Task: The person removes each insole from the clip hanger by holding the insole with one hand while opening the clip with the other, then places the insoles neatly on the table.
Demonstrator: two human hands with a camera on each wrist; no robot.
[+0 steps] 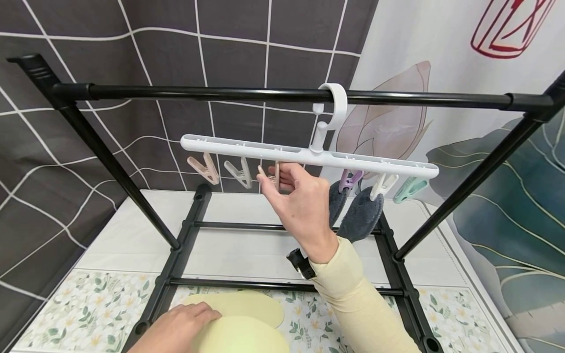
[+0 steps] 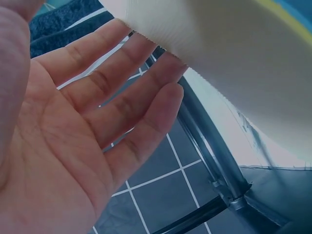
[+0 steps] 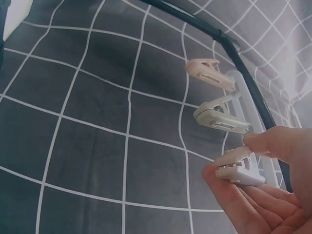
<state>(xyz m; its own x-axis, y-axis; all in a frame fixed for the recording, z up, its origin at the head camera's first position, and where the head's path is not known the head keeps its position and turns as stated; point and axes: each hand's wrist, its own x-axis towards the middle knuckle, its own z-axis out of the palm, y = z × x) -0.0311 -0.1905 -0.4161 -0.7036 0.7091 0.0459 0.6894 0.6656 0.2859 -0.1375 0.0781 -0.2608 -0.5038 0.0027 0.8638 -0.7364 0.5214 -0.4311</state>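
From the white hanger (image 1: 273, 153), hooked over the rack's top bar, several clips hang. My right hand (image 1: 302, 206) pinches the beige clip (image 1: 273, 177) third from the left between thumb and fingers; the right wrist view shows the hand (image 3: 273, 190) with its thumb on one arm of the clip (image 3: 239, 168). Low in the head view, my left hand (image 1: 178, 328) holds two overlapping pale yellow rounded pieces (image 1: 243, 333) at their left edge. In the left wrist view its fingertips pass behind the edge of a pale piece (image 2: 219, 58); the thumb is mostly out of frame.
Two dark grey fuzzy pieces (image 1: 363, 215) hang from the purple and white clips on the right. The black rack (image 1: 190, 235) stands on a white and floral surface (image 1: 84, 304). Behind are a dark grid curtain (image 1: 234, 63) and a patterned light curtain (image 1: 410, 39).
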